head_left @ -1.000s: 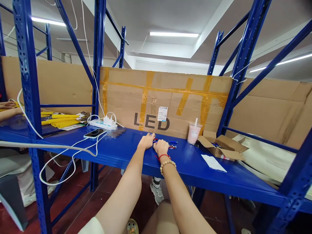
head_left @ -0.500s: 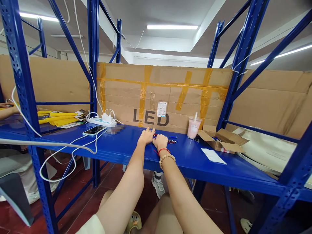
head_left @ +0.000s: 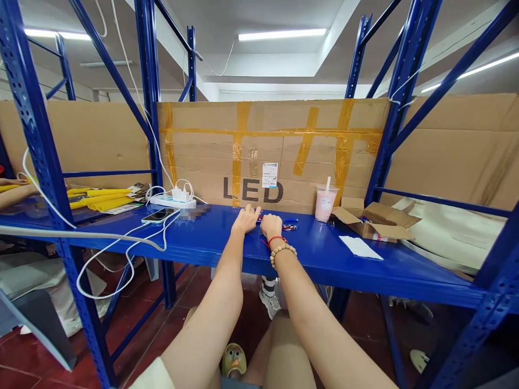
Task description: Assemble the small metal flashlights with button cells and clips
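Far left, a co-worker's hand (head_left: pixel 12 182) rests at the edge of the shelf beside a bundle of yellow tubes (head_left: pixel 99 199). Moving along, a white power strip (head_left: pixel 172 202) sits against the cardboard, and a phone (head_left: pixel 156 216) lies on its cable just in front of it. Now the centre of the blue worktop (head_left: pixel 211 237): the left hand (head_left: pixel 245 220) lies palm down, fingers stretched flat and forward, gripping nothing that can be seen. Right beside it, nearly touching, the right hand (head_left: pixel 271 226) is curled over, knuckles up, a bead bracelet (head_left: pixel 283 252) on the wrist; whether its fingers pinch anything is hidden. The thin red and blue wires (head_left: pixel 286 224) lie just beyond and to the right of those knuckles, their long axis running left to right along the worktop, parallel to the box marked LED (head_left: pixel 284 146). The right hand is the nearer one. Further right stand a pink drink cup (head_left: pixel 325 202), an open carton (head_left: pixel 375 222) and a white paper slip (head_left: pixel 360 247).
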{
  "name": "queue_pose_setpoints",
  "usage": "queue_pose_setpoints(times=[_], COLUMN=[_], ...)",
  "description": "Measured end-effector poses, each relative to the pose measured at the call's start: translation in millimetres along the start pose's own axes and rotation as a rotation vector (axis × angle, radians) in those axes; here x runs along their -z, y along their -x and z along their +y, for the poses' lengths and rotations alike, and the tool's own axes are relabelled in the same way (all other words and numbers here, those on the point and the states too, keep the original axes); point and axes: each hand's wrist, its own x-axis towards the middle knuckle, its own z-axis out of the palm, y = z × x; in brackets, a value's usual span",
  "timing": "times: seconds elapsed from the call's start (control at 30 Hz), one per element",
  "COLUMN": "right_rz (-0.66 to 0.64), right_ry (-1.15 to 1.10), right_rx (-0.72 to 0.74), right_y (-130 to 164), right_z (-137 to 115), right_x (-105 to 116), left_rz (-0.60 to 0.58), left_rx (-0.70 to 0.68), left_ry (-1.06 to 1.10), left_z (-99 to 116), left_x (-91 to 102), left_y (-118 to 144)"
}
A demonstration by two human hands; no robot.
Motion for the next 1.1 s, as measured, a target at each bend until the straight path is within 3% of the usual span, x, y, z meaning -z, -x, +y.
queue_pose_setpoints(times=[0.3, 0.5, 1.1], right_rz=[0.052, 0.098, 0.164], right_ry=[0.033, 0.087, 0.260], right_rx=[0.099, 0.175, 0.551], right_y=[1.7, 11.0, 9.3], right_z=[25.5, 47.2, 47.2], right_x=[-2.2, 3.1, 9.3], left_rz=[-0.073, -0.087, -0.134], left_rx=[-0.192, -0.229, -0.347], left_ry=[-0.050, -0.115, -0.284], left_z=[-1.1, 1.4, 5.6], left_x=[6.4, 13.3, 21.8], left_y=[3.9, 6.2, 12.1])
